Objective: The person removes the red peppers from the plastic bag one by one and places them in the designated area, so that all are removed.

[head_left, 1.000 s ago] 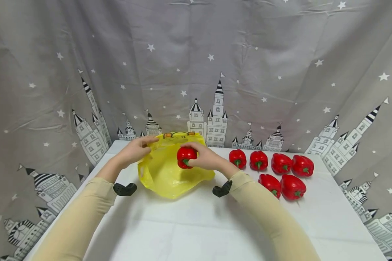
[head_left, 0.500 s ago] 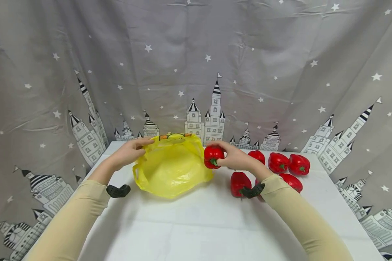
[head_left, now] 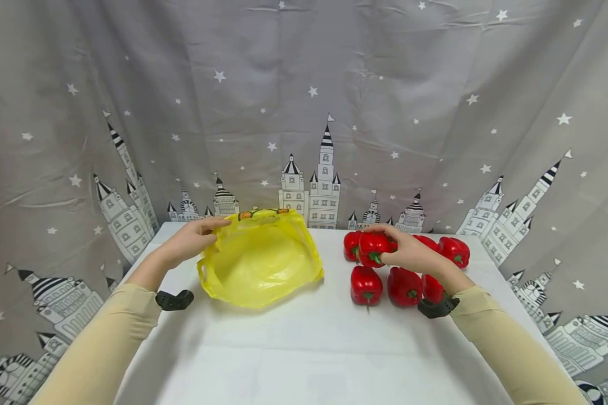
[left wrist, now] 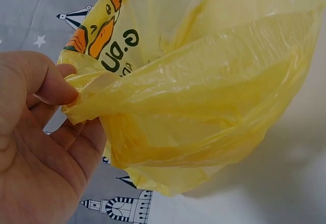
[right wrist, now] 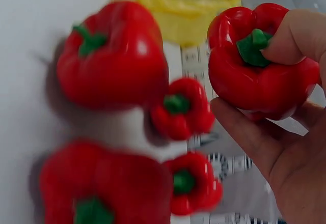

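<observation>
In the head view my left hand [head_left: 190, 244] is at the left edge of a yellow plastic bag [head_left: 263, 259] whose mouth gapes toward me. The left wrist view shows thumb and fingers pinching the bag's rim [left wrist: 84, 99], near a printed duck face [left wrist: 99, 33]. My right hand [head_left: 410, 250] grips a red bell pepper [head_left: 372, 249] with a green stem, over the group at the right. In the right wrist view the thumb presses beside the stem of this pepper [right wrist: 260, 81], and fingers support it from below.
More red bell peppers stand on the white table [head_left: 284, 349]: two in front [head_left: 366, 284], others behind and to the right [head_left: 454, 251], partly hidden by my right hand and forearm. A grey curtain [head_left: 263, 73] printed with castles and stars hangs behind the table.
My right hand has moved right, from over the bag's mouth to the pepper group, with the pepper in its grip. My left hand stays at the bag's rim; the view has shifted slightly.
</observation>
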A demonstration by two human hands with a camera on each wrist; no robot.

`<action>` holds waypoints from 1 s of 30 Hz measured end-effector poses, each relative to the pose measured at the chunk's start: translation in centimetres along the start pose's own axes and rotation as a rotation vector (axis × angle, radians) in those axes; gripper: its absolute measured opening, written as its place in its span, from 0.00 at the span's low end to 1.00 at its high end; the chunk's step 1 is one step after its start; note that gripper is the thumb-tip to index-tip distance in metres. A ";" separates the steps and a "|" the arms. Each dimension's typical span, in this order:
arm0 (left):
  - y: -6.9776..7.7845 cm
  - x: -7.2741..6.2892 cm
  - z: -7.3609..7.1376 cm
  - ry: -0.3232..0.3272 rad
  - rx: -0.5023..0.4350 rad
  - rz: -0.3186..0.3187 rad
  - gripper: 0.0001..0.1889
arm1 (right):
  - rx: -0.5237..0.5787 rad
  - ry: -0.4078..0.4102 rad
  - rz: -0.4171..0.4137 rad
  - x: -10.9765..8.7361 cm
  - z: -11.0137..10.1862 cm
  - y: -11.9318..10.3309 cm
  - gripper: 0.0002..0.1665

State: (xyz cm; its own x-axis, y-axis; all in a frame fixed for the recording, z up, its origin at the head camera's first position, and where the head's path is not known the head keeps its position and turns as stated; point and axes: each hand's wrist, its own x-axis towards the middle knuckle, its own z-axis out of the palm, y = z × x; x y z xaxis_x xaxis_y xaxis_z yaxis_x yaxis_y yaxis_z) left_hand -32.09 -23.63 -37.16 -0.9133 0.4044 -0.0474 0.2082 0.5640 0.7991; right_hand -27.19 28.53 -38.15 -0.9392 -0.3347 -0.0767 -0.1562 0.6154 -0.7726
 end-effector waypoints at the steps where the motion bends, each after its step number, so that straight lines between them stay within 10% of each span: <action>1: 0.0 0.0 0.0 -0.001 -0.001 0.001 0.29 | -0.008 0.013 0.003 -0.4 -0.4 0.5 0.44; 30: 0.2 0.2 0.4 -0.014 -0.019 -0.032 0.30 | -0.036 0.178 0.166 -10.3 -10.3 10.2 0.46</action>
State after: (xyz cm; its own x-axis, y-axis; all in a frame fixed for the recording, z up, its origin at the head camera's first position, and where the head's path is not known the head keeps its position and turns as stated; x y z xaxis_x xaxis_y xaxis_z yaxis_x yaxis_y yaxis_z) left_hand -32.13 -23.17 -37.27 -0.9143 0.3966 -0.0815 0.1723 0.5632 0.8081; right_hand -22.22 45.61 -38.71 -0.9914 -0.0978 -0.0865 -0.0027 0.6778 -0.7353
